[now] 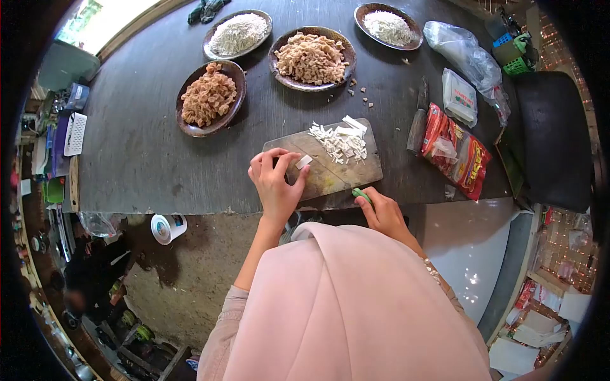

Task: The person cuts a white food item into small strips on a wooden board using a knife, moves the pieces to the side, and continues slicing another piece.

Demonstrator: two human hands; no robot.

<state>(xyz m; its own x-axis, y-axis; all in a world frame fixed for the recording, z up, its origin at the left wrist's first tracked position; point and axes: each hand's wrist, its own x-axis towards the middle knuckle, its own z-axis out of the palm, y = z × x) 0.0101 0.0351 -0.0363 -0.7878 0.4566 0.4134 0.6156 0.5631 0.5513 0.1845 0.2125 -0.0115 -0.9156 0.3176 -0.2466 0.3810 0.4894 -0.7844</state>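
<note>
A cutting board (pixel 375 162) lies at the table's near edge, with a heap of cut white strips (pixel 340 141) on its far right part. My left hand (pixel 275 181) is at the board's left side, its thumb and fingers curled around a small white piece (pixel 304 162). In my right hand (pixel 381 211) is the green handle (pixel 363 195) of a knife, at the board's near right edge. The thin blade points up and left across the board, toward the white piece.
Beyond the board stand plates of brown pieces (pixel 213 95) (pixel 312 58) and plates of white shreds (pixel 239 34) (pixel 389 28). To the right lie a red packet (pixel 454 152), a plastic box (pixel 459 97), a dark stick (pixel 417 127) and a clear bag (pixel 464 54).
</note>
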